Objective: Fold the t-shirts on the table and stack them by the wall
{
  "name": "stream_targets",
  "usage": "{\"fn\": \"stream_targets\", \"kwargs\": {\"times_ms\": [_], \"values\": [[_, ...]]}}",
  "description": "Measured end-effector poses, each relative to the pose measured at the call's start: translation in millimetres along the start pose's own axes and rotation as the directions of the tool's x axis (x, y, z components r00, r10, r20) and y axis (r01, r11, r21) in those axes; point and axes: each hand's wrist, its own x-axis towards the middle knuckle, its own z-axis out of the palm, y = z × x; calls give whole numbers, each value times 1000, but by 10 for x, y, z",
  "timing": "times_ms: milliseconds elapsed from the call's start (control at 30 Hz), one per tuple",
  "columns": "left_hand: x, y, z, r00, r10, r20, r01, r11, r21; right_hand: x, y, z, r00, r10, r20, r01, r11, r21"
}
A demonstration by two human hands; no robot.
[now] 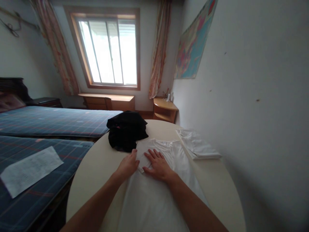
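A white shirt (152, 199) lies spread on the round table, its neckline at the far end and its body running toward me. My left hand (127, 165) is closed on the shirt's left edge near the shoulder, with thumb and fingers at the folded-in sleeve. Flat on the upper front of the shirt rests my right hand (158, 165), its fingers spread and holding nothing. Just beyond my left hand sits a heap of black cloth (126, 130), close to the shirt's shoulder. A folded white garment (199, 145) lies to the right of the shirt.
The cream round table (94, 180) reaches close to the right wall. Beds with blue plaid mattresses (55, 120) stand at the left, one bearing a sheet of paper (31, 170). Farther back are a low wooden desk (120, 100) under the window and a corner shelf (165, 104).
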Motion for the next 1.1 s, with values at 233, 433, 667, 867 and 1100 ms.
{"fn": "stream_targets", "kwargs": {"times_ms": [233, 433, 667, 867, 1100], "values": [[35, -51, 100, 998, 60, 16, -61, 998, 26, 82, 137, -9, 940, 285, -189, -303, 950, -75], [84, -52, 133, 996, 91, 12, -90, 996, -29, 216, 266, 17, 905, 425, -9, -423, 898, -121], [174, -69, 100, 997, 71, -40, -72, 997, -33, 388, 263, -160, 902, 431, 13, -428, 899, -98], [169, -38, 107, 998, 66, -8, -66, 998, -11, 438, 471, -249, 830, 530, -175, -555, 817, -159], [159, -8, 110, 999, 44, -19, -44, 999, 26, 546, 675, -214, 803, 596, -31, -593, 792, -144]]}}
